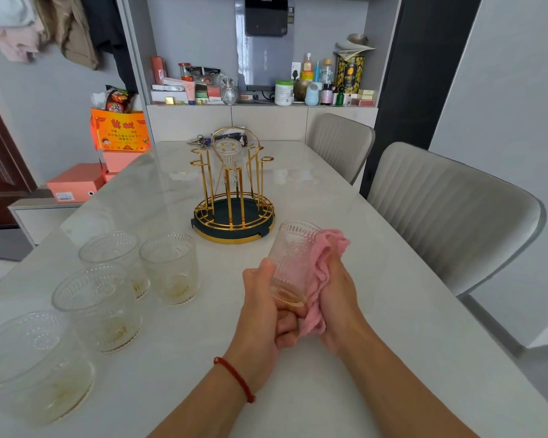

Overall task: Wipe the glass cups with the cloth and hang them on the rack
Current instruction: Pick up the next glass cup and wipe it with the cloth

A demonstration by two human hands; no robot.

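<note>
A pale marbled tabletop filled most of the view, with two grey ribbed chairs along its right side. Behind it stood a shelf crowded with bottles, boxes and a yellow patterned tin whose label was too small to read. A dark wall unit above it bore small print that could not be made out. To the left, an orange bag carried red Chinese characters, blurred beyond reading, and a pink box sat below it.

Near the tabletop's middle stood a gold wire rack on a round dark-green base, with one glass cup hung upside down on it. Four more ribbed glass cups stood upright in a group at the left, each showing a yellowish tint at the bottom.

The held cup was clear, embossed with ribs and dots, tilted with its mouth away from the person, raised above the tabletop just in front of the rack. The left hand, a red cord at its wrist, gripped the cup's base, thumb along the near side and fingers curled beneath. The right hand clutched a pink cloth, pressing it against the cup's right side.
</note>
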